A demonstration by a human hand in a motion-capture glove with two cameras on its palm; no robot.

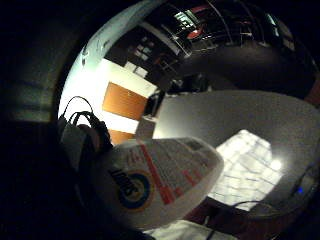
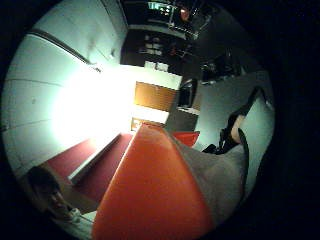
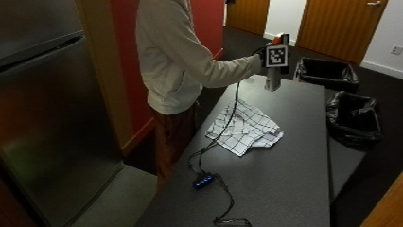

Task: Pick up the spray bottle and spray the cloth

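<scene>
- The right hand, in the upper right of the outside view, is gripping the bottle, fingers curled round its neck, holding it in the air above the worktop.
- The cloth is lying crumpled mid-frame on the worktop, below and left of the bottle.
- Two bins are standing at the right edge.

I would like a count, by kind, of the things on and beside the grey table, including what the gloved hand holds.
Spray bottle, held above the table by the right hand: 1
Checked cloth on the table: 1
Black bins beside the table: 2
Total: 4
</scene>
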